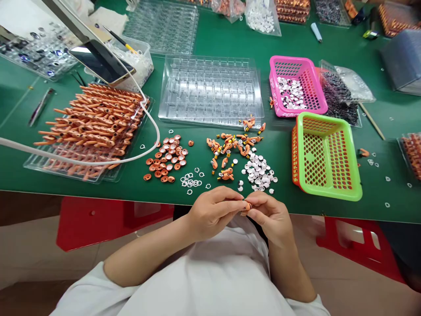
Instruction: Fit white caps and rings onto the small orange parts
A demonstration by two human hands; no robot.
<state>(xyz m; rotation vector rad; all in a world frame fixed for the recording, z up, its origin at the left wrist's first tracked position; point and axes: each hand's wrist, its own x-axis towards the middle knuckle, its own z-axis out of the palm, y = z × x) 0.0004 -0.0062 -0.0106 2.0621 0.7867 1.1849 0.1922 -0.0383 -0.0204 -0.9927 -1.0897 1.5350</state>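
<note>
My left hand (210,214) and my right hand (273,216) meet just off the table's front edge, both closed on one small orange part (246,207) held between the fingertips. Fingers cover most of that part. Beyond my hands lie a pile of small orange pieces with yellow bits (226,149), a heap of white discs (259,173), some clear white rings (191,182) and a group of orange cups with white insides (166,158).
A green basket (357,175) and a pink basket (322,103) stand at the right. Clear trays (210,90) lie behind the piles. At the left, a phone (101,61) on a white arm overhangs stacked orange parts (98,120). Red stools (88,224) flank me.
</note>
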